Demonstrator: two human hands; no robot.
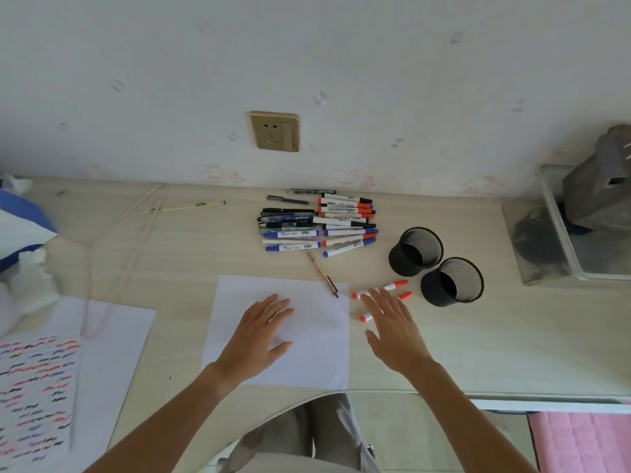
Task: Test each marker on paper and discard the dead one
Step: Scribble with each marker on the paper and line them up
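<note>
Counter (478, 353): blank paper sheet (307, 336) at centre, left hand (263, 332) flat on it, fingers straight and lightly spread. Right hand (392, 322), fingers extended and apart, gripping nothing, lies over two red-capped markers (396, 286) just right of the sheet. Marker pile (321, 223) near the wall; two black mesh cups (416, 250) right; scribbled sheet (37, 387) far left.

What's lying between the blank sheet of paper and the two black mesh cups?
In the head view, two red-capped markers lie on the desk between the blank paper and the mesh cups. The right hand hovers over them, partly covering both.
</note>
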